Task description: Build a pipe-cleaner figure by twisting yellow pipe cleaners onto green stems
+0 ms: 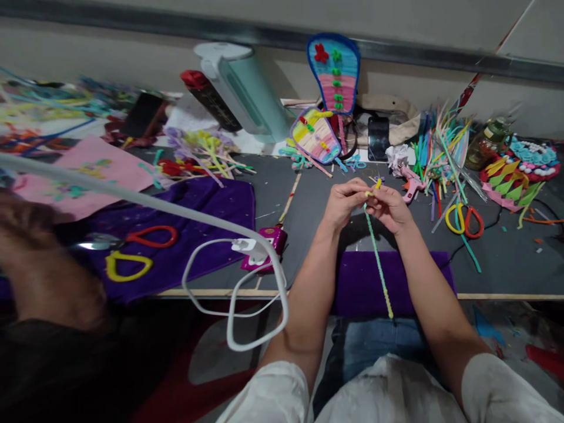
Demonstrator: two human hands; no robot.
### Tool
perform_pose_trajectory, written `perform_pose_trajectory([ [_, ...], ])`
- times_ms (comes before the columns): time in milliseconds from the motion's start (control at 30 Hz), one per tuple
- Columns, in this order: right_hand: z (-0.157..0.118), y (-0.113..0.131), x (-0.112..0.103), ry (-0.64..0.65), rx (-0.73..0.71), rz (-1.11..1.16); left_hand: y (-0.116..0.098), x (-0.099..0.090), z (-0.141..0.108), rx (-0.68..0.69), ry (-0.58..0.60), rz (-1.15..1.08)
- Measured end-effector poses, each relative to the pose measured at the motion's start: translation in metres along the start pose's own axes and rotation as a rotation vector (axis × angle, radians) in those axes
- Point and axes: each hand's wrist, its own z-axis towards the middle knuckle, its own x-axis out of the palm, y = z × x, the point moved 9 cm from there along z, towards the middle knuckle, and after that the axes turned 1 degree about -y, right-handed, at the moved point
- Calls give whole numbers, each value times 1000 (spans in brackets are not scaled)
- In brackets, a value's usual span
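My left hand [346, 202] and my right hand [388, 207] meet above the near part of the table, fingers pinched together. Between them is a small yellow piece of pipe cleaner [377, 184], partly covered by the fingertips. A long green pipe cleaner stem [373, 238], yellow at its lower end, hangs down from the fingers toward my lap. Both hands are closed on this pipe cleaner work. Under it a purple cloth [359, 288] lies over the table's front edge.
Red-and-yellow scissors [464, 221] and a pink glue gun [413, 184] lie to the right. A white cable [198, 217] crosses the left side near a magenta power adapter [275, 239]. More scissors [127, 267] lie beside another person's hand [53, 270]. Pipe cleaner bundles and a jug [255, 88] stand behind.
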Motion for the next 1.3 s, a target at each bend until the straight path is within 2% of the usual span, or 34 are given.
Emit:
perform_pose_trajectory([
  [233,-1,1,-1,-27,5,-41,-1,0,0,4,-22,-1],
  [333,-1,4,-3,-61,-41,-69,-5,0,0,43,-57,3],
  [533,-2,25,-15,-247,-363,-264,-6,-2,-1,114,-183,-28],
  [667,-13,39,-16,-361,-585,-522,1,-2,-2,51,-246,-68],
  [800,-27,51,-5,-425,-754,-844,10,-3,-4,-34,-297,-107],
  [1033,-39,56,22,-378,-978,-1268,19,-6,-6,-108,-374,-140],
  [1200,-37,47,28,-330,-1036,-1410,21,-10,-6,-140,-402,-136],
  [1300,-35,44,28,-313,-1021,-1405,22,-10,-6,-146,-393,-133],
])
